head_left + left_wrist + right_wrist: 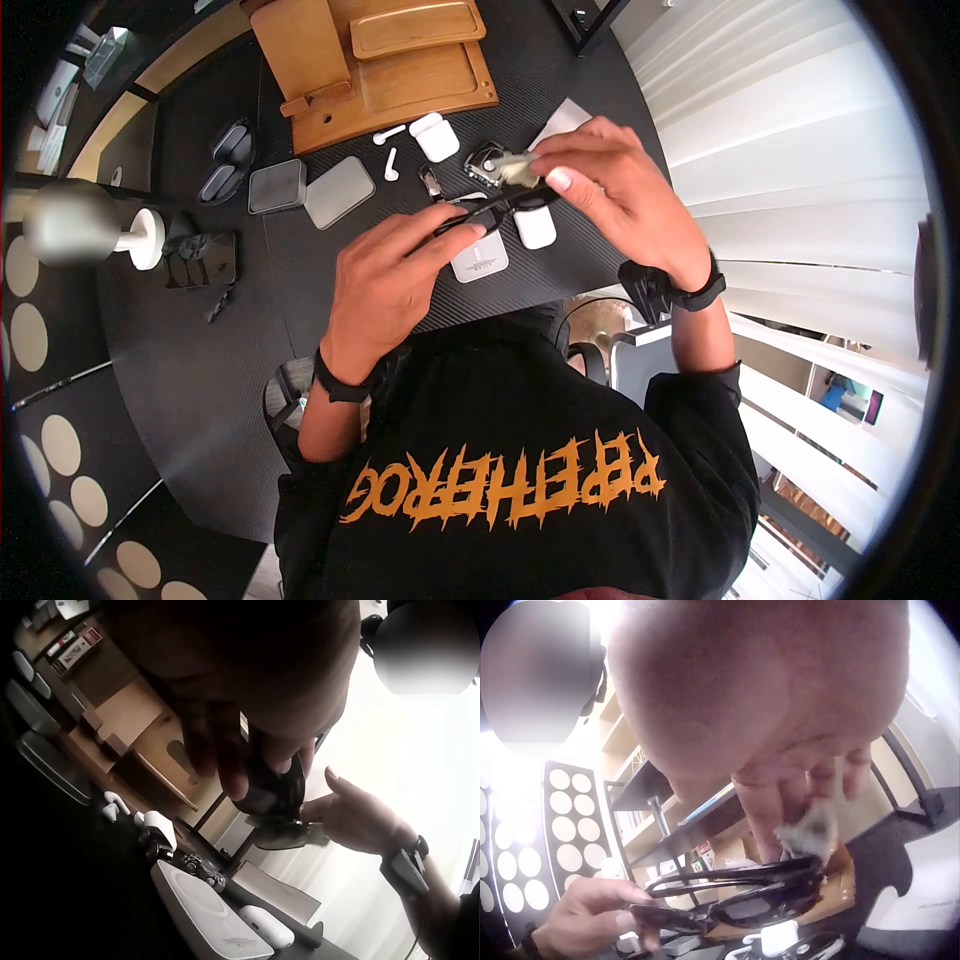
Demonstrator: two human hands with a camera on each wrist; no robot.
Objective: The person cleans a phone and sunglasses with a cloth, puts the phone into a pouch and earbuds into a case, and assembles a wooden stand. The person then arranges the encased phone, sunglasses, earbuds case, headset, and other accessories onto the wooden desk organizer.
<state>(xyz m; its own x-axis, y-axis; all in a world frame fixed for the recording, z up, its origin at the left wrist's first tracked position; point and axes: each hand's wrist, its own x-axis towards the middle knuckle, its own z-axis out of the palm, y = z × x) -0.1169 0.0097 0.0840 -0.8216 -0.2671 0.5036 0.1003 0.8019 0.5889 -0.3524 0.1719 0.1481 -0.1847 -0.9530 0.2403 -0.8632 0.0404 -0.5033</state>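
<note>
Black sunglasses (530, 200) are held above the table by my left hand (385, 275), its thumb and fingers pinching one side of the frame. My right hand (630, 190) pinches a small pale cloth (518, 172) at the other side of the glasses. In the right wrist view the cloth (810, 832) is bunched under the fingers by a lens of the sunglasses (742, 904). The left wrist view shows the dark lenses (281, 836) between the hands, with my right hand (360, 817) beyond; the left fingers partly cover the frame.
Below lie a grey-white flat case (481, 260), white cases (536, 228) and a watch (485, 163). White earbuds (391, 165), an open metal tin (340, 192) and a wooden organizer (420, 80) sit farther back. A dark glasses case (228, 160) stands left, a white-based object (147, 240) nearer.
</note>
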